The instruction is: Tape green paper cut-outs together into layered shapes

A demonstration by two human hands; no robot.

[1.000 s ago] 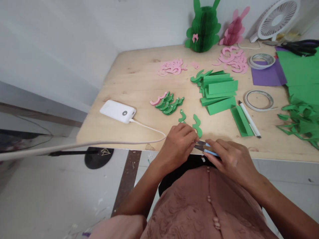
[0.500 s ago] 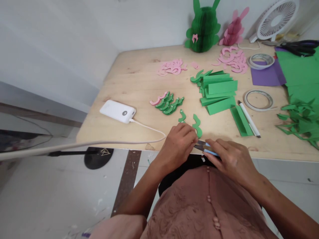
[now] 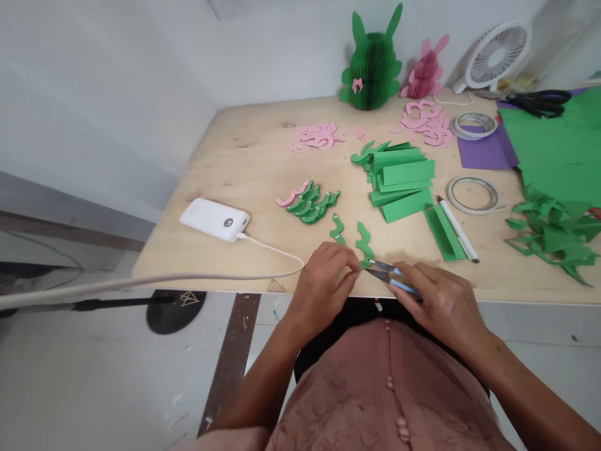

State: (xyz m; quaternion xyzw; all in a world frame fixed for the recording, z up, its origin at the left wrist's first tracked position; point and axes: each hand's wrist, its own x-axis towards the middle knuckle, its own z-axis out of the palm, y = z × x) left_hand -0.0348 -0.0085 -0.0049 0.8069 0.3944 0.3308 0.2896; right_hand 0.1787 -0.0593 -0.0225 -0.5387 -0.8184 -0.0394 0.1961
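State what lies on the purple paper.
Overlapping the purple paper are a white ring-shaped tape roll, upper left, and green paper sheets, right side; whatever they cover is hidden.

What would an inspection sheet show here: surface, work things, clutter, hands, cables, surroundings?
Surface: pale wooden table, most things toward its right side.
Work things: snips, blades parted, by a wavy green strip near the front edge.
Clutter: pink cutouts, green scraps, two tape rolls, pen.
Hands: right hand holds the snips; left hand beside the strip, grip unclear.
Cables: white cable from a white device leaves view at left.
Surroundings: green paper figure, pink paper figure and fan before the wall.
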